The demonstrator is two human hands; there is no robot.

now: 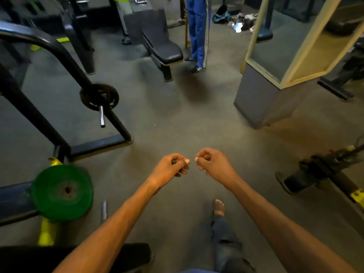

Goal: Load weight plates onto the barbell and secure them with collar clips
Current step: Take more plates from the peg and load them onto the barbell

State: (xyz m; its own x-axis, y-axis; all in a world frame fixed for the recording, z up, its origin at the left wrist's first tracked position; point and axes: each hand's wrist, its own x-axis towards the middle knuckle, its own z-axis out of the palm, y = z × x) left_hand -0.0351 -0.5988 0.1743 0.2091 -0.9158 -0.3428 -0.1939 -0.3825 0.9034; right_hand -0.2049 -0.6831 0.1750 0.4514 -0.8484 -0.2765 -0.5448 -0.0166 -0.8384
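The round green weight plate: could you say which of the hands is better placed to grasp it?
Probably the left hand: it is nearer the round green weight plate, on its side. The right hand would cross over. Both hold nothing.

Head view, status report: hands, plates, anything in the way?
Left hand and right hand both curled, holding nothing. Green plate at lower left, untouched. Bystander's legs stand well ahead, clear of the hands.
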